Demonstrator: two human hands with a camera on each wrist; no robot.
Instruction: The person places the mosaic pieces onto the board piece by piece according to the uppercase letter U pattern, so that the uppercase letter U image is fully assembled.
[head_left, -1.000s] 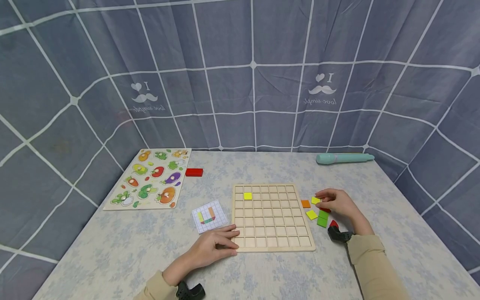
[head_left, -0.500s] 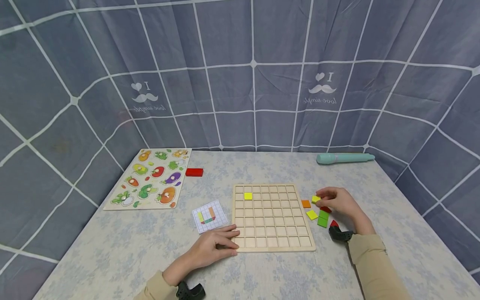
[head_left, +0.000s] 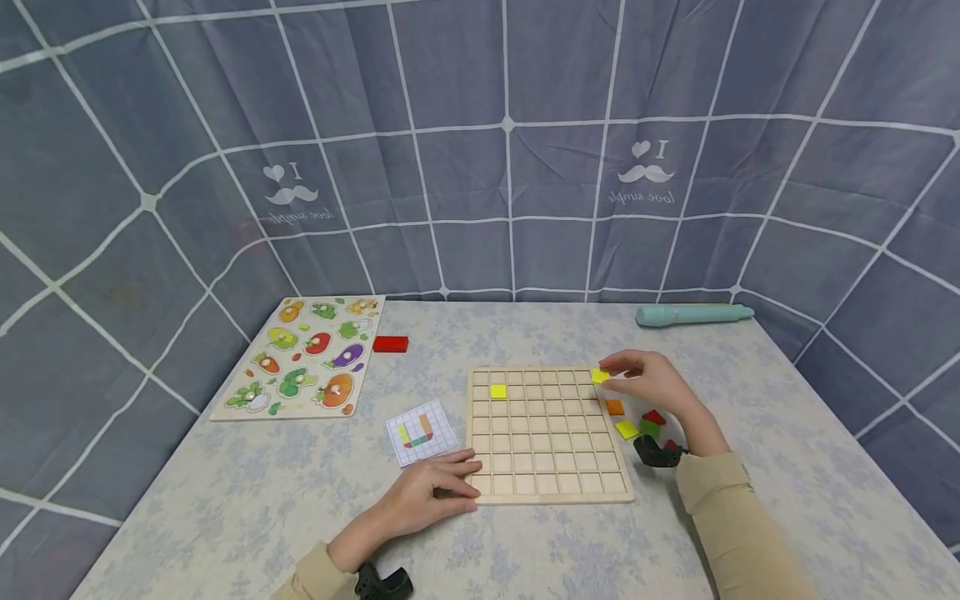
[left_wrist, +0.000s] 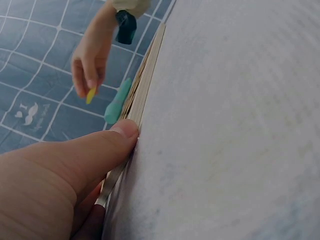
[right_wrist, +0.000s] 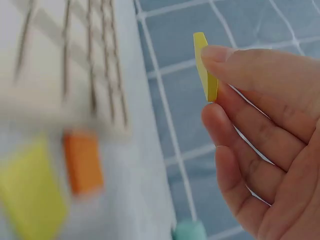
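My right hand [head_left: 656, 385] pinches a yellow square tile [right_wrist: 204, 70] between thumb and fingers, raised at the far right corner of the wooden grid board [head_left: 551, 437]. Another yellow tile [head_left: 498, 392] lies in a cell near the board's far left. My left hand [head_left: 420, 496] rests on the near left edge of the board, its thumb [left_wrist: 100, 152] against the side. Right of the board lie an orange tile [head_left: 615, 407], a loose yellow tile [head_left: 627, 429], a green tile [head_left: 650, 428] and red pieces [head_left: 654, 417], partly hidden by the right wrist.
A card with a coloured block pattern [head_left: 422, 433] lies left of the board. Farther left are a vegetable puzzle board [head_left: 300, 358] and a red block [head_left: 391, 344]. A teal pen-shaped object [head_left: 693, 314] lies at the back right, before a blue checked curtain [head_left: 465, 167].
My right hand has lifted the yellow tile from the loose pieces and moved it left and away from me to the board's corner. The left hand has stayed in place.
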